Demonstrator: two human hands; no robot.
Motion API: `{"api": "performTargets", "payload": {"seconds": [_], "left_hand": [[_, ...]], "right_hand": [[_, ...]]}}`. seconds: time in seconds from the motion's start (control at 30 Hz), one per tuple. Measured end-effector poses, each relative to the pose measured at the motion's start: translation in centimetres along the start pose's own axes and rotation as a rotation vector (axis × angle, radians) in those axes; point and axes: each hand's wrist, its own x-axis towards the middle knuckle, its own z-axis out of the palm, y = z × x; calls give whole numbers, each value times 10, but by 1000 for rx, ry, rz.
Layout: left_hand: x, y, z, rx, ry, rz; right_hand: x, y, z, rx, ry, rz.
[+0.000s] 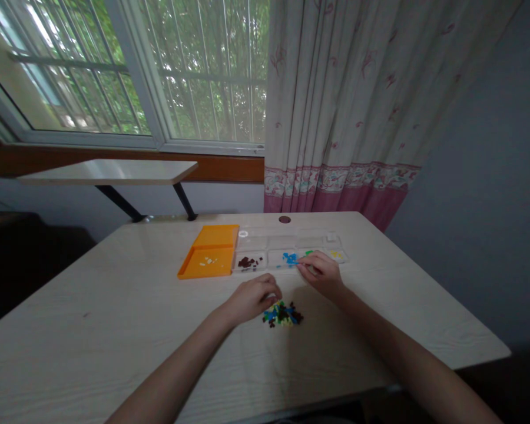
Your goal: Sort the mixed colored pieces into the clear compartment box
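Observation:
A small heap of mixed coloured beads (282,314) lies on the pale wooden table (115,306). My left hand (252,297) rests just left of the heap, fingers curled in a pinch at its top edge; what they hold is too small to see. My right hand (322,272) reaches to the clear compartment tray (291,250), fingers pinched together beside the blue beads (289,258). The tray also holds brown beads (247,262), green beads (309,252) and yellow beads (335,255) in separate compartments.
An orange lid or tray (209,252) with a few pale bits lies left of the clear tray. A cable hole (285,219) is at the table's far edge. A narrow shelf (110,172), window and curtain (348,118) stand behind.

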Motion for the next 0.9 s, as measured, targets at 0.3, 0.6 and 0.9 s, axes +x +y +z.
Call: {"api": "performTargets", "payload": {"seconds": [0.3, 0.6, 0.9], "left_hand": [[-3, -13, -2, 50, 22, -62], [-5, -13, -7, 46, 9, -60], [6, -13, 5, -573, 254, -207]], "right_hand": [[-2, 8, 3, -42, -34, 78], [-3, 30, 12, -228, -243, 306], [-9, 18, 12, -175, -230, 179]]}}
